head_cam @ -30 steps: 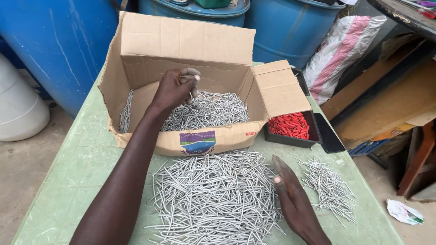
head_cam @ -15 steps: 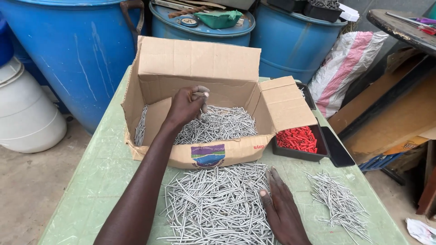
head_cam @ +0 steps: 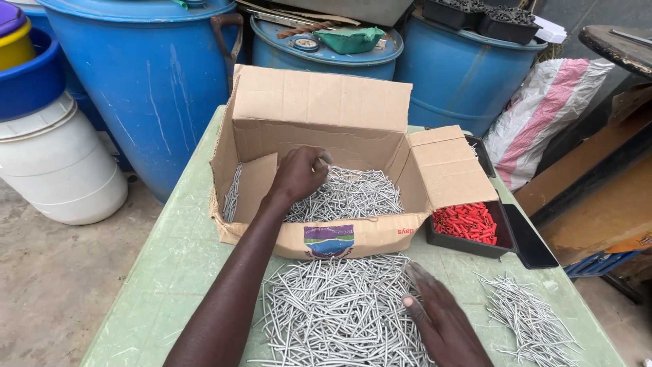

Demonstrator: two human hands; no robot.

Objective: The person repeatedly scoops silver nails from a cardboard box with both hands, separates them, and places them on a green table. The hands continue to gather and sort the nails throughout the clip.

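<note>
An open cardboard box (head_cam: 326,109) stands on a pale green table (head_cam: 176,265) and holds a heap of grey nails (head_cam: 353,194). My left hand (head_cam: 299,173) reaches into the box, fingers curled over the nails; whether it grips any is hidden. In front of the box lies a large loose pile of nails (head_cam: 333,312). My right hand (head_cam: 441,319) rests flat on that pile's right side, fingers spread.
A smaller nail pile (head_cam: 530,319) lies at the table's right. A black tray of red plastic plugs (head_cam: 468,223) sits beside the box. Blue drums (head_cam: 156,75) stand behind, a white bucket (head_cam: 58,163) at left, a striped sack (head_cam: 543,115) at right.
The view has tilted up and moved closer. My left hand has sunk lower onto the nails in the box. My right hand has slid left along the front pile.
</note>
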